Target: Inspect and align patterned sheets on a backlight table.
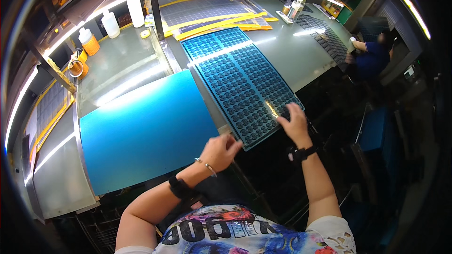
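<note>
We look down on a long grey worktop (301, 56) lit by strip lamps. A blue sheet printed with rows of small dark round patterns (240, 82) lies on it, running from the far middle toward us, its near edge overhanging the worktop's front.

Our left hand (220, 150) is at the near left corner of this patterned sheet. Its fingers (234, 142) are curled together and appear to pinch the sheet's corner edge, though the contact itself is too small for us to confirm. The wrist carries a thin bracelet and a dark band.

Our right hand (296, 123) lies flat on the near right corner of the same sheet, fingers (293, 109) spread and pointing away from us, palm down and touching the surface. A dark watch sits on that wrist.

Just left of the patterned sheet, a plain blue sheet (146, 131) lies flat on a glass panel of the worktop; the two sheets sit side by side, nearly touching.

At the far left stand white bottles (111, 23) and an orange-based bottle (88, 42). Yellow-edged sheets (212, 11) are stacked at the far middle. Another person in dark blue (372, 59) works at the far right end.
</note>
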